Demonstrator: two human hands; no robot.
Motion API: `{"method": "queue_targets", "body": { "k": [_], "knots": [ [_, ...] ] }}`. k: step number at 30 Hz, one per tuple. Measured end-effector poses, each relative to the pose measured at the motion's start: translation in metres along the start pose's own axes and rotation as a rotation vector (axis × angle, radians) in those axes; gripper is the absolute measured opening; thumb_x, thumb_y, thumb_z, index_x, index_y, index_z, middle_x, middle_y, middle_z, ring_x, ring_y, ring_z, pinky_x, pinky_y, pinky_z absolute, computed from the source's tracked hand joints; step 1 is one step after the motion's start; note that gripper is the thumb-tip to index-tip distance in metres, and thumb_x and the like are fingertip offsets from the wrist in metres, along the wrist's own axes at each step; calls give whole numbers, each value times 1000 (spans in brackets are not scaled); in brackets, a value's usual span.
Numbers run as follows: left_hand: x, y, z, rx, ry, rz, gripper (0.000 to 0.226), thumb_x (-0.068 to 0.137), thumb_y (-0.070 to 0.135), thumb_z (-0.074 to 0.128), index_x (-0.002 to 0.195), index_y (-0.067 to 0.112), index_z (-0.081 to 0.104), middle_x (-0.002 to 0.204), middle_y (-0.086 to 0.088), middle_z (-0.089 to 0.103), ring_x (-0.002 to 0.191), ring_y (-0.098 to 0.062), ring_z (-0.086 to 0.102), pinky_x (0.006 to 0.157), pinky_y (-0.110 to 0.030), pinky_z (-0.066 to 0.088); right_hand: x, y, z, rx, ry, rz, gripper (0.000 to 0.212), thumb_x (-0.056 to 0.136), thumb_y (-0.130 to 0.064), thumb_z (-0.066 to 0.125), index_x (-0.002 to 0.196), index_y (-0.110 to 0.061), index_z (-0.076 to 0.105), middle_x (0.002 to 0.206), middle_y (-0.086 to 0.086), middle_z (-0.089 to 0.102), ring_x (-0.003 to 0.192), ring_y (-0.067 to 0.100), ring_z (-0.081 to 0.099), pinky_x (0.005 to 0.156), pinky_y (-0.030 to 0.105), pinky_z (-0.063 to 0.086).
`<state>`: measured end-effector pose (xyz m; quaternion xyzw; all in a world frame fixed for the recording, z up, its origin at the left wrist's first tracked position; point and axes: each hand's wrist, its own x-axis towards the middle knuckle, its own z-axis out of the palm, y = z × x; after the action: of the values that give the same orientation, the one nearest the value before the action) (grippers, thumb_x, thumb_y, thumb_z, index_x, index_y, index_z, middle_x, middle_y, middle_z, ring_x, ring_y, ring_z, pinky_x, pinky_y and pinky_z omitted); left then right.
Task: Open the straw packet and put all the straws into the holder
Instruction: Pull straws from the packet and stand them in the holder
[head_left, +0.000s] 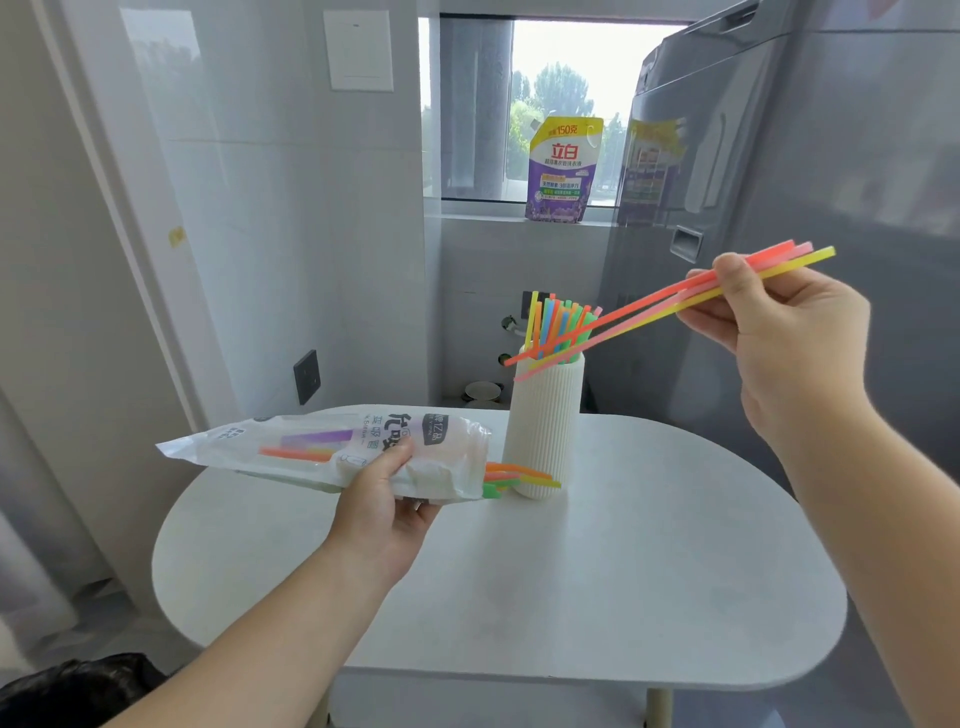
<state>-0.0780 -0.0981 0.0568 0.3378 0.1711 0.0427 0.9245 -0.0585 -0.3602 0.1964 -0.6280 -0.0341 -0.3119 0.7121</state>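
So, mid-loading: right hand (779, 332) at upper right is pinching a few straws (696, 290), grip closed tight, tips reaching the holder (545, 431) standing mid-frame on the table (623, 571). Left hand (384, 499) is clutching the opened packet (311, 447), more poking out. Next I'd guess: tilting them upright, dropping in.

Right hand (779, 332): raised at the right, pinching a few straws (670, 304) in orange, pink and yellow; their far ends slant down-left to the holder's rim.
Holder (543, 426): white ribbed cylinder, upright on the far part of the table, with many coloured straws standing in it.
Left hand (387, 499): grips the straw packet (332, 449), held roughly level above the table's left side, open end toward the holder.
Packet contents: several straw tips stick out of the open end, beside the holder's base.
Table (623, 571): white, with rounded ends.
Windowsill: a purple detergent pouch (563, 171) stands upright, far behind.
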Motion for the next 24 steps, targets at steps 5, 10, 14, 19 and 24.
{"method": "queue_targets", "body": {
  "k": [5, 10, 14, 19, 24],
  "knots": [
    [0, -6, 2, 25, -22, -8, 28, 95, 10, 65, 122, 17, 67, 98, -3, 81, 81, -18, 77, 56, -31, 62, 3, -8, 9, -62, -1, -146, 14, 95, -19, 69, 82, -19, 75, 84, 0, 78, 84, 18, 78, 77, 31, 63],
    [0, -7, 1, 22, -36, -8, 28, 95, 9, 66, 121, 18, 67, 99, -3, 81, 81, -18, 78, 56, -31, 62, 7, -11, 10, -167, -5, -231, 12, 94, -23, 70, 84, -23, 76, 84, -4, 78, 80, 15, 77, 77, 31, 63],
    [0, -8, 1, 22, -41, 1, 29, 95, 8, 65, 121, 20, 65, 98, -3, 81, 81, -19, 78, 56, -32, 62, 10, -12, 9, -212, -7, -258, 9, 94, -23, 71, 87, -23, 77, 83, -8, 77, 79, 13, 77, 76, 30, 63],
    [0, -10, 2, 19, -42, 15, 36, 95, 7, 65, 128, 21, 63, 109, -5, 78, 84, -20, 78, 54, -33, 61, 15, -15, 12, -239, -20, -270, 6, 94, -23, 71, 91, -22, 76, 85, -6, 76, 80, 12, 77, 76, 29, 63],
    [0, -11, 2, 23, -49, 18, 39, 95, 7, 64, 132, 19, 62, 110, -6, 78, 79, -19, 79, 53, -32, 60, 17, -18, 19, -317, -64, -325, 9, 93, -24, 71, 95, -18, 77, 84, -7, 75, 77, 9, 76, 76, 26, 62]
  ]
}}
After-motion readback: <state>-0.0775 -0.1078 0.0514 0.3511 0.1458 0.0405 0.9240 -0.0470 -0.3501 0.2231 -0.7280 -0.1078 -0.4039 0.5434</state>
